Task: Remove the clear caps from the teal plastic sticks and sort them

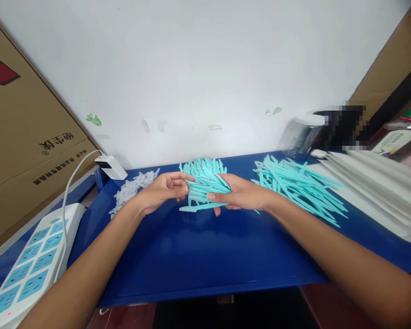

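Observation:
A bundle of turquoise eyebrow razors (210, 183) is gripped in my right hand (234, 192), the thumb pressed across it from the front. One razor (195, 208) sticks out to the left below the others. My left hand (169, 189) is at the bundle's left side, its fingers curled and the thumb against them. The left index finger reaches to the razors' ends; whatever the pinch holds, if anything, is hidden. Behind the hands lies a pile of the same razors (203, 163), partly covered by the bundle. Several small translucent pale caps (132, 187) lie left of my left hand.
Another heap of turquoise razors (297, 187) lies to the right on the blue table (205, 256). Beyond it are a stack of white sheets or bags (387, 192) and a clear jar (301, 137). At left are a power strip (37, 260), a white plugged-in device (111, 167) and a cardboard box (30, 123).

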